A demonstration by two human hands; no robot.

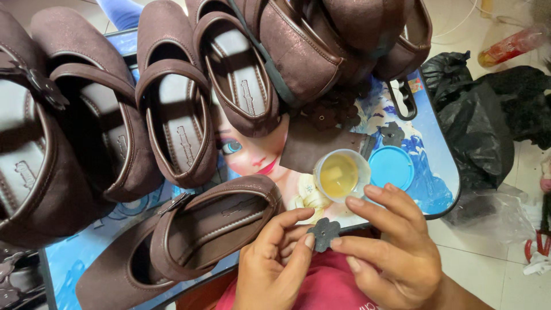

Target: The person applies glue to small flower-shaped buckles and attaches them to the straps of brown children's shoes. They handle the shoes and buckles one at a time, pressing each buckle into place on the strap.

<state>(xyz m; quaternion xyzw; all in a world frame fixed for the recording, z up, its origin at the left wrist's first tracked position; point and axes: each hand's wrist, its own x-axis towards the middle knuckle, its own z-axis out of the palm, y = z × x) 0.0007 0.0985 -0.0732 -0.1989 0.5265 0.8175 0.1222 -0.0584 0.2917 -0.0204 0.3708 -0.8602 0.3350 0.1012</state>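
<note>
Pinching a dark flower piece (323, 233) (near the table edge (442, 212)) between both hands.

Shoe-laden (172, 115) cartoon-printed blue table (436, 189)

The leftmost brown shoe (26, 155) is being cut off by the left edge. The stacked shoes (338, 40) are being cropped by the top edge. The flower-shaped piece (323, 233) is being partly covered by fingertips of both hands. The picture on the desk (442, 172) is being largely hidden under shoes. Objects at right are being blurred beyond identification.
</note>
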